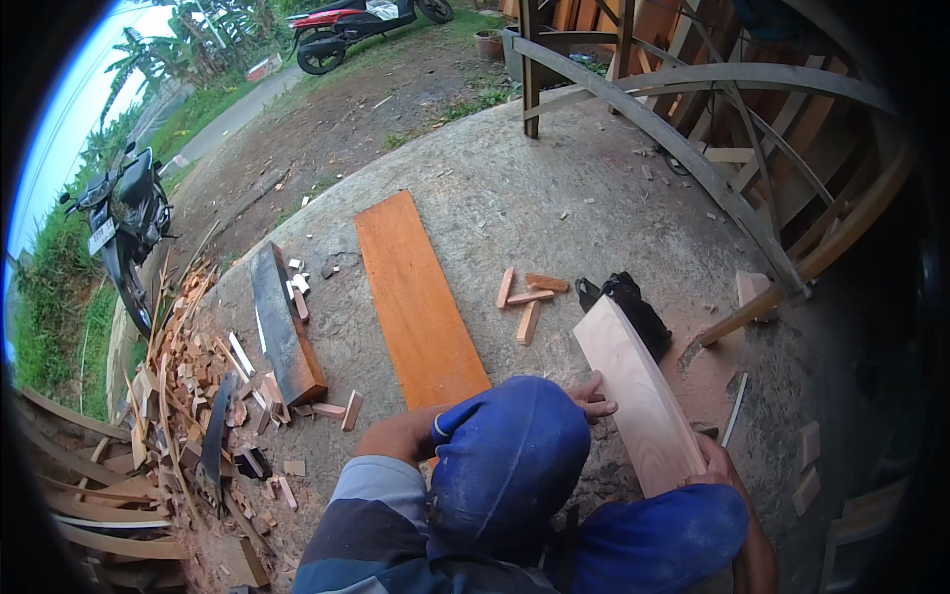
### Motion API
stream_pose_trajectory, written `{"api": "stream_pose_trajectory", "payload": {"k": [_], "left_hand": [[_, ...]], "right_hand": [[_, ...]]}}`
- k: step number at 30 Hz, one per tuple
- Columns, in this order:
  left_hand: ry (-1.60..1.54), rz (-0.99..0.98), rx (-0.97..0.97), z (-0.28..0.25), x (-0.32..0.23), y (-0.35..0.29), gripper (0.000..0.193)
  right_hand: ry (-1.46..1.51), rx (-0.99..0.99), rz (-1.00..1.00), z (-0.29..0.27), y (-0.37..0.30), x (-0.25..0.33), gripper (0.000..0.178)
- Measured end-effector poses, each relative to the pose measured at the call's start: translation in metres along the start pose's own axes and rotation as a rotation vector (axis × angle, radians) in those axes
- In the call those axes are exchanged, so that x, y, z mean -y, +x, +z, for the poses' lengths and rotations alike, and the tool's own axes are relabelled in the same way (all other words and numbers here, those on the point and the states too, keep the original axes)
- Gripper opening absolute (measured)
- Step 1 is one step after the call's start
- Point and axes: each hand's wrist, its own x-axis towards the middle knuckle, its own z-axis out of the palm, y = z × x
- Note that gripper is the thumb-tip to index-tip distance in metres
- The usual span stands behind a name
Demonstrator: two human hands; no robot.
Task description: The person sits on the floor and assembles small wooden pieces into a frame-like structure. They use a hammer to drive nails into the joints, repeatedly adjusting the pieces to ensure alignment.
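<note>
A pale wooden board (641, 396) stands tilted up beside my right knee. My right hand (714, 463) is closed round its near right end. By the board's left edge is my left hand (592, 398), its fingers apart and a fingertip touching the edge. Partly hidden behind the board's far end lies a crumpled-looking black object (641, 317) whose kind I cannot make out. An orange-brown plank (416, 287) lies flat on the concrete ahead of me, its near end hidden by my left knee.
Several small wood blocks (529, 319) lie between plank and board. A thick dark-sided beam (282, 322) rests at left, beside a heap of offcuts (188, 396). A curved wooden frame (693, 163) stands at the far right. Two motorbikes, one black (129, 218), one red (341, 30), are parked beyond.
</note>
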Motion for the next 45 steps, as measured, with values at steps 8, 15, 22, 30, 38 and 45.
{"api": "stream_pose_trajectory", "payload": {"k": [8, 15, 22, 30, 38, 45], "left_hand": [[-0.858, 0.588, -0.406, -0.088, -0.032, -0.034, 0.075], [-0.925, 0.692, -0.83, -0.211, -0.021, -0.088, 0.09], [-0.959, 0.673, -1.198, -0.299, 0.025, -0.148, 0.065], [-0.179, 0.351, -1.583, -0.33, 0.064, -0.263, 0.046], [0.411, -0.029, -1.608, -0.335, 0.133, -0.324, 0.055], [0.801, 0.166, -1.467, -0.308, 0.071, -0.25, 0.074]], "right_hand": [[-0.417, 0.152, -0.4, 0.065, 0.178, 0.135, 0.095], [-0.551, 0.181, -0.552, 0.205, 0.269, 0.183, 0.085], [-0.147, 0.155, -0.448, 0.347, 0.349, 0.132, 0.072], [0.099, 0.189, -0.027, 0.384, 0.353, 0.08, 0.051], [-0.311, -0.042, -0.275, 0.366, 0.351, 0.086, 0.042], [-0.592, 0.283, -0.494, 0.32, 0.344, 0.131, 0.037]]}}
